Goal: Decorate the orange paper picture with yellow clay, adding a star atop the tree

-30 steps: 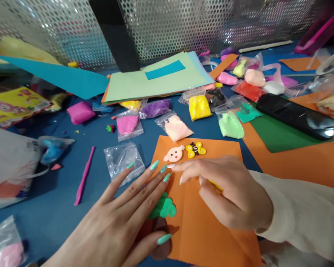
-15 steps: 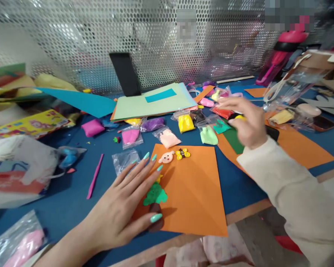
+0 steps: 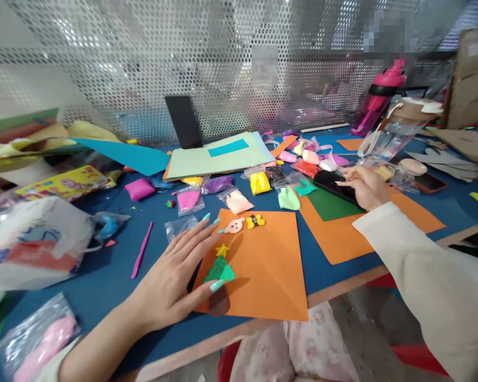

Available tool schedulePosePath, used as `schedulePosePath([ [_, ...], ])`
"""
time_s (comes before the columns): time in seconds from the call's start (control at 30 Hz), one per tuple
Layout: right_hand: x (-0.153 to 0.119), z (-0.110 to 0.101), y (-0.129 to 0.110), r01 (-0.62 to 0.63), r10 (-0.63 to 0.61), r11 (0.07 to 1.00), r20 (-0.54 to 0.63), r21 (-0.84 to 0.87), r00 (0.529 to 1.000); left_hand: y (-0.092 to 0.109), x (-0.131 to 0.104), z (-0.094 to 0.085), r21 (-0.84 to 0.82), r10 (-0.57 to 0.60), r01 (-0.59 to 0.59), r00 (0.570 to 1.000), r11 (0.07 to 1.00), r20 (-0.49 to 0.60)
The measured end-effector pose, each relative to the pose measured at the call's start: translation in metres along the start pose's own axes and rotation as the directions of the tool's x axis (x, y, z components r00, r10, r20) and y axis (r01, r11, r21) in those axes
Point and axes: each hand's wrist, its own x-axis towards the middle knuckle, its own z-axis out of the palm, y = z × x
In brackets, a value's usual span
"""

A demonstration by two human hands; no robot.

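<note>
Right hand [image 3: 366, 187] is now off orange sheet [image 3: 266, 270], at black object [image 3: 330, 183], two o'clock, grip unclear; yellow star [image 3: 222, 250] lies uncovered, left hand [image 3: 179, 270] splayed empty, nine o'clock.

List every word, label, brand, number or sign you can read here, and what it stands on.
None can be read.
Yellow flat packet with colourful print: too small and blurred.
White bag with blue and orange-red markings: too blurred to make out any word.
</note>
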Motion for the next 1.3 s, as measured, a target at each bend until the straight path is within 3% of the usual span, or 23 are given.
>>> schedulePosePath([
  [0.27,0.006,-0.004,0.004,0.006,0.051,0.976,-0.253,0.219,0.966,-0.012,0.005,0.003,-0.045,-0.030,0.028,0.998,0.999,-0.049],
  [0.53,0.010,0.000,0.006,-0.088,0.241,0.889,-0.296,0.449,0.924,-0.026,0.003,0.003,0.029,-0.041,0.041,0.999,0.999,-0.002],
  [0.77,0.024,-0.007,0.024,-0.157,0.434,0.797,-0.372,0.584,0.820,-0.022,0.004,0.002,0.078,-0.031,0.025,0.997,0.997,0.070],
  [0.93,0.033,-0.011,0.041,-0.198,0.484,0.780,-0.370,0.594,0.793,-0.019,0.002,0.004,0.069,0.018,-0.028,0.988,0.997,0.152],
  [1.1,0.036,-0.014,0.051,-0.239,0.423,0.862,-0.374,0.447,0.826,-0.016,-0.001,0.009,0.047,0.035,-0.043,0.988,0.998,0.150],
  [1.2,0.032,-0.013,0.051,-0.245,0.327,0.931,-0.319,0.271,0.889,-0.013,-0.001,0.010,0.050,0.016,-0.021,0.995,0.998,0.102],
  [1.3,0.025,-0.012,0.045,-0.164,0.168,0.986,-0.170,0.035,0.971,-0.013,0.000,0.009,0.062,0.039,-0.046,0.993,0.997,0.110],
])
